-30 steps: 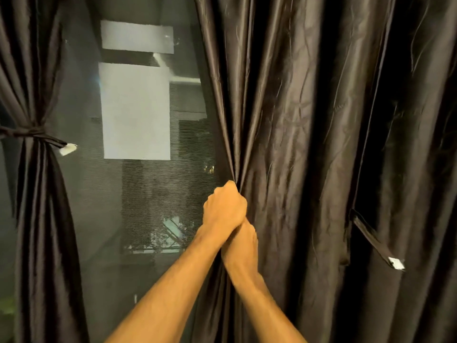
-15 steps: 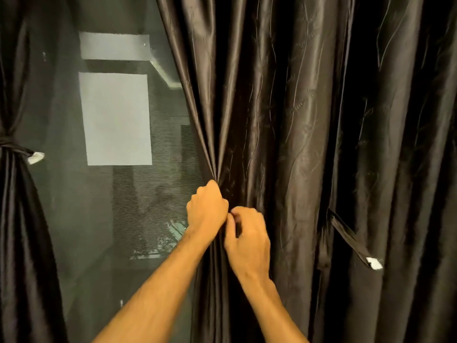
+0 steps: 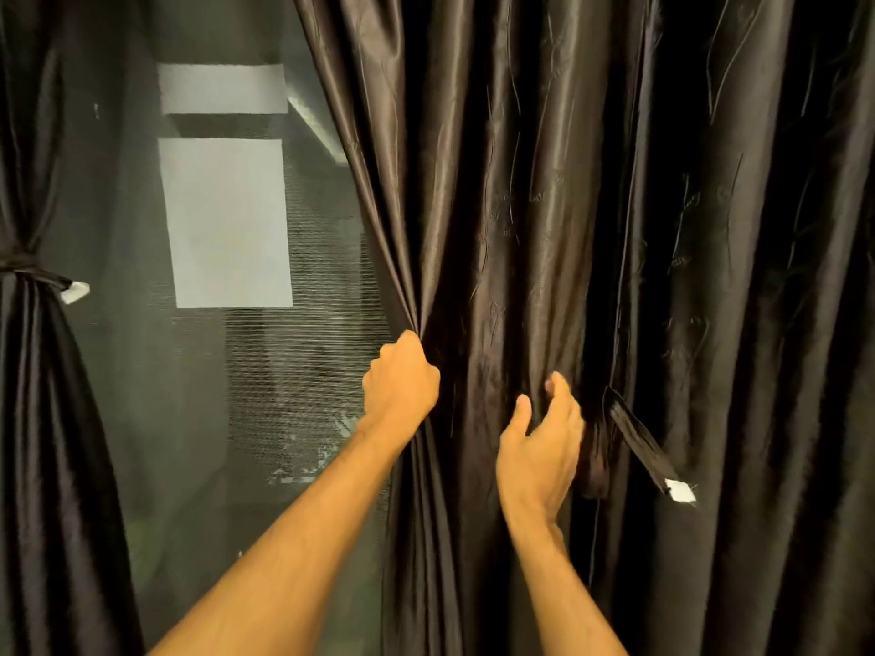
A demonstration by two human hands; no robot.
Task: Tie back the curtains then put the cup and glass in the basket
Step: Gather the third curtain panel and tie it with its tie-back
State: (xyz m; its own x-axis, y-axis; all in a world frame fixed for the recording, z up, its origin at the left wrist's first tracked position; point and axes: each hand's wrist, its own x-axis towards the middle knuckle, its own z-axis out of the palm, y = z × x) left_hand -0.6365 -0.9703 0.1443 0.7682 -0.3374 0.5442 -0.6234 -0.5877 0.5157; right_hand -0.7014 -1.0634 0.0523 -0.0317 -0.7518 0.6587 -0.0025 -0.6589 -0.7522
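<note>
A dark shiny right curtain [image 3: 544, 205] hangs loose over the right half of the view. My left hand [image 3: 402, 381] grips its gathered left edge in a fist. My right hand [image 3: 544, 437] is a little to the right, fingers loosely curved against the fabric, holding nothing that I can see. A dark tieback strap [image 3: 634, 433] with a white tip [image 3: 679, 491] hangs free just right of my right hand. The left curtain [image 3: 38, 419] is bunched and bound by its own tieback [image 3: 33, 272]. No cup, glass or basket is in view.
Between the curtains a mesh-screened window [image 3: 189, 395] shows a dim outdoor scene with pale rectangular panels [image 3: 227, 220].
My right hand has let go beside the left hand and moved right across the fabric toward the hanging strap. The left hand keeps its grip on the gathered edge.
</note>
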